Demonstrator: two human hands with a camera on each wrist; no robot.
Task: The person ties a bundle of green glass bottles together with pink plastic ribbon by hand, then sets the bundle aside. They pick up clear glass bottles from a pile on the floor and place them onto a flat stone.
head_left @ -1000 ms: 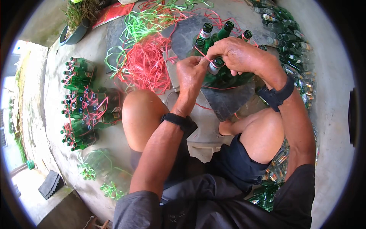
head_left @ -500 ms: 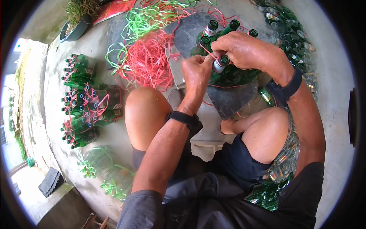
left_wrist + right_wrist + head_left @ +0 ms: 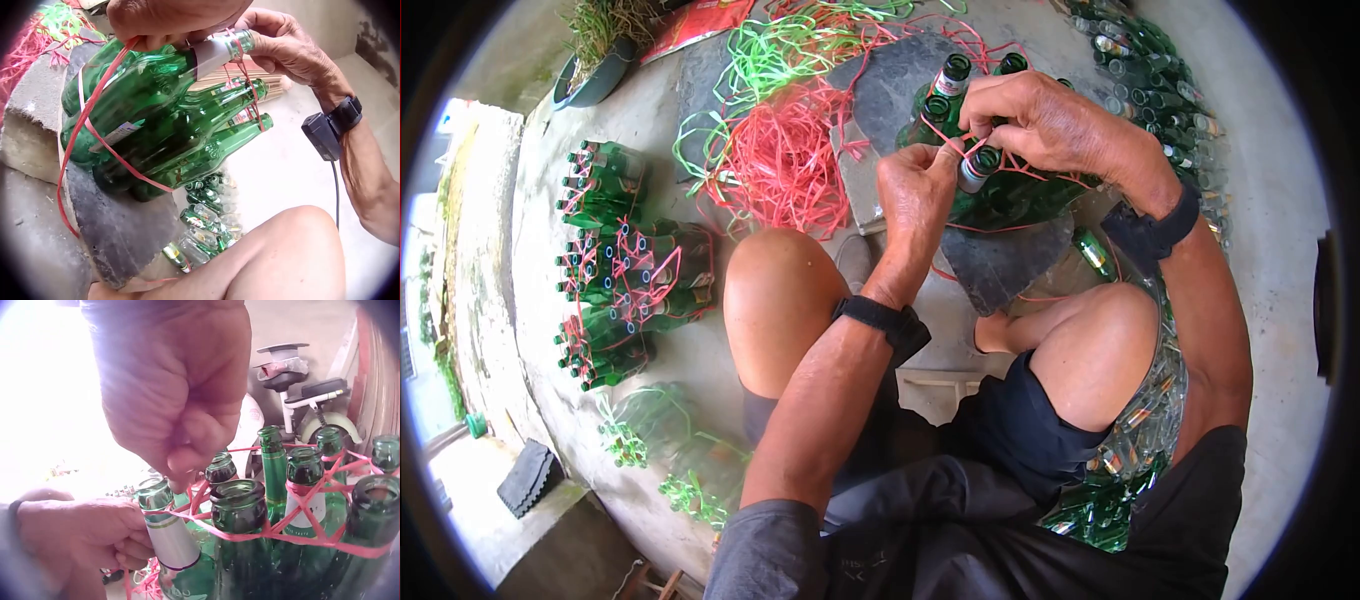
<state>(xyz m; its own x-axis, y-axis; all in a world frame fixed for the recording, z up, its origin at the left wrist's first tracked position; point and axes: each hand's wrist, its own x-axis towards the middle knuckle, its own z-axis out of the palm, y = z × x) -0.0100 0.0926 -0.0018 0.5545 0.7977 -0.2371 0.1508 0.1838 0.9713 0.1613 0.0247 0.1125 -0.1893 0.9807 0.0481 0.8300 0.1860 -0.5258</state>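
Nearest of all, wears a dark top (image 3: 970, 565) and has bare knees (image 3: 778, 310) spread, with a black strap (image 3: 882, 318) on either wrist. Pinches red twine (image 3: 100, 92) between thumb and forefinger of the left hand (image 3: 917, 185), just beside the white-collared neck of one green bottle (image 3: 974, 174). Curls the fingers of the right hand (image 3: 1050, 120) over that same neck, seemingly gripping the red twine too, though with the exact hold hard to make out among the fingertips. Under and beyond both hands, an upright cluster of green bottles (image 3: 181, 119) on a dark slate slab (image 3: 1010, 262), with red twine crisscrossed from neck to neck and another band of it around the lower bodies. On the floor beside the slab, a single lying bottle (image 3: 1094, 253) with a pale label. Farther off to the left, a tangled red heap (image 3: 790, 160), then loose green strands (image 3: 775, 65) just past it. Out beyond the left knee, tied bundles (image 3: 635, 270) of green bottles, plus clear bottles (image 3: 665, 412) with green ties. Along the right, a long bottle pile (image 3: 1155, 90). At the far left, a planter (image 3: 595, 88) of grassy stalks near a red sack (image 3: 700, 28). Deep in the right wrist view, a wheeled machine with a black seat (image 3: 320, 389).
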